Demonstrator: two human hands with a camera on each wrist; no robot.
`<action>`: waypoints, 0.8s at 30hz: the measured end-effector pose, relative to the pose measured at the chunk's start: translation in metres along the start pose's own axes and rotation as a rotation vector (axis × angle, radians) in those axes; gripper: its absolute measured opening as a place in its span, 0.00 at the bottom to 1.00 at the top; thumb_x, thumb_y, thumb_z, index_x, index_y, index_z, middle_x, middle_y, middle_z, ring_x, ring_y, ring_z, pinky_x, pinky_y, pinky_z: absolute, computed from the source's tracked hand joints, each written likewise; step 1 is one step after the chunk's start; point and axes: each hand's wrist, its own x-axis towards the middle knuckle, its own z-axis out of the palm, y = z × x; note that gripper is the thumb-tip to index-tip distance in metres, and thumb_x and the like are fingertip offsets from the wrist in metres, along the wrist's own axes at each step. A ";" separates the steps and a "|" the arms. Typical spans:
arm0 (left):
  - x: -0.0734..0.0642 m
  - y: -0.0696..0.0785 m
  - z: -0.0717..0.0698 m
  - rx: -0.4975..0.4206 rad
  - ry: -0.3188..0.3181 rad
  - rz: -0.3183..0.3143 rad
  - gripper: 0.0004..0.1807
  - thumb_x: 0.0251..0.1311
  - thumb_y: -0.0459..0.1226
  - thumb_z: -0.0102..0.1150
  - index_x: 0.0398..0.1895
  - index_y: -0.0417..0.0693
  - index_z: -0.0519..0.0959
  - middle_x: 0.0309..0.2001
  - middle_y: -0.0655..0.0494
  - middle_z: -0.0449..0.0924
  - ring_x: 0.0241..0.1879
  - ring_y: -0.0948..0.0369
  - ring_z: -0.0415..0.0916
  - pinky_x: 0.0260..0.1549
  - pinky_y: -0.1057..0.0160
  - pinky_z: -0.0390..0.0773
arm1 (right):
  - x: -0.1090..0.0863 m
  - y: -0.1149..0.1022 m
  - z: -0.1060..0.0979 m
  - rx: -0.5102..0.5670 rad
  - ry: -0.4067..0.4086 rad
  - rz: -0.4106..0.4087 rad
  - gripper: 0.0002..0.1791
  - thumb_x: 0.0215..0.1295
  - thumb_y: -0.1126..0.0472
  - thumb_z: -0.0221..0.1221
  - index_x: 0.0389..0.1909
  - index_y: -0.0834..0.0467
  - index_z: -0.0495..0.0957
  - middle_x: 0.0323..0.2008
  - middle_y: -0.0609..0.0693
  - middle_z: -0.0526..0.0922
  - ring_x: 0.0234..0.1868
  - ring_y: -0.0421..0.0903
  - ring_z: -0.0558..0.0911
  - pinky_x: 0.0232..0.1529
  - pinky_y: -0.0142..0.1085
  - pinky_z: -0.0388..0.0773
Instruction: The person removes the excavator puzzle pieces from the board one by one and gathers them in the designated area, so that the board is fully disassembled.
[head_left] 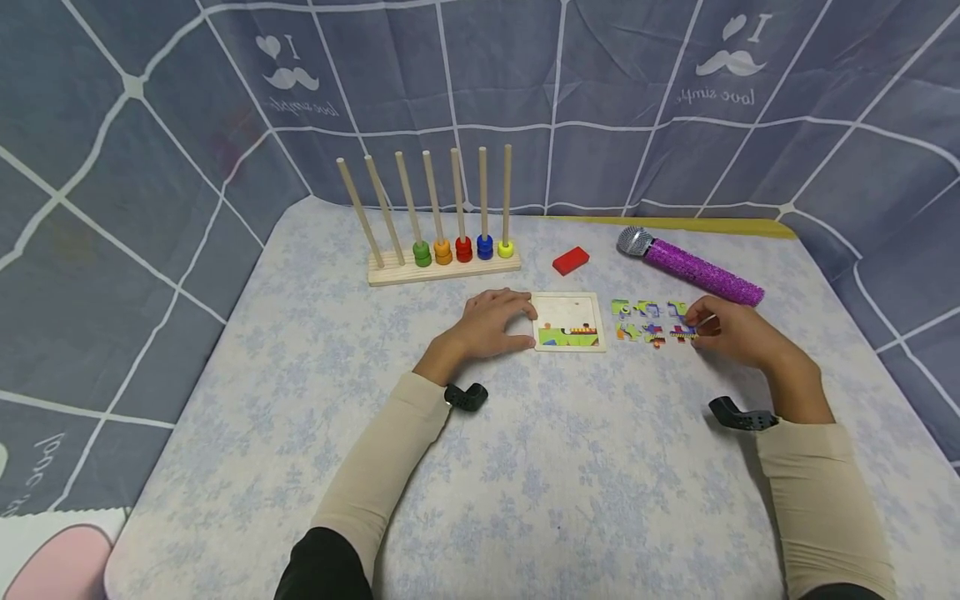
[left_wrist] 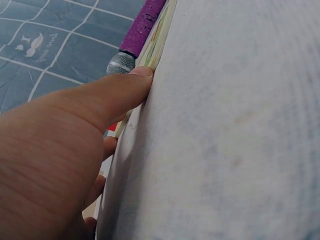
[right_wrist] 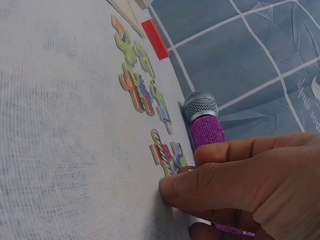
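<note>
A wooden puzzle board [head_left: 567, 310] with a raised frame lies flat, its lower strip filled with a green and red picture. Beside its left edge, my left hand [head_left: 491, 325] touches the frame with thumb and fingertips spread apart; the thumb lies along the edge in the left wrist view. To the right of the board, several jigsaw pieces [head_left: 628, 332] lie in two rows. My right hand [head_left: 731, 331] is at the right end of these rows, with curved fingers and thumb around a striped puzzle piece [right_wrist: 161, 150], partly hidden behind the thumb.
A purple glitter microphone [head_left: 697, 268] lies behind the right hand. Near the back sits a red block [head_left: 571, 261]. A wooden peg stand [head_left: 442, 271] with coloured rings stands back left. Grey-blue cloth [head_left: 510, 83] hangs around the table.
</note>
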 end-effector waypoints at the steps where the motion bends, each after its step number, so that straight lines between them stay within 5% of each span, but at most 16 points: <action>1: 0.000 0.000 0.000 -0.001 0.000 0.000 0.21 0.67 0.57 0.60 0.60 0.64 0.75 0.77 0.59 0.57 0.75 0.47 0.50 0.66 0.39 0.50 | 0.000 0.000 0.000 -0.001 -0.003 0.005 0.16 0.61 0.76 0.65 0.48 0.70 0.74 0.46 0.65 0.80 0.49 0.65 0.80 0.51 0.59 0.75; 17: 0.000 -0.001 -0.001 -0.013 -0.003 -0.006 0.21 0.67 0.57 0.60 0.60 0.64 0.75 0.78 0.59 0.57 0.75 0.47 0.49 0.66 0.39 0.49 | 0.001 -0.001 0.000 0.020 -0.025 -0.016 0.16 0.62 0.76 0.64 0.50 0.70 0.74 0.49 0.65 0.78 0.50 0.63 0.78 0.52 0.57 0.74; 24: 0.000 -0.001 0.000 -0.009 -0.006 -0.002 0.21 0.67 0.57 0.59 0.60 0.64 0.74 0.78 0.59 0.57 0.75 0.47 0.49 0.66 0.39 0.49 | 0.000 -0.001 -0.002 -0.007 0.090 -0.088 0.16 0.62 0.74 0.65 0.50 0.72 0.75 0.48 0.68 0.77 0.48 0.67 0.79 0.47 0.59 0.75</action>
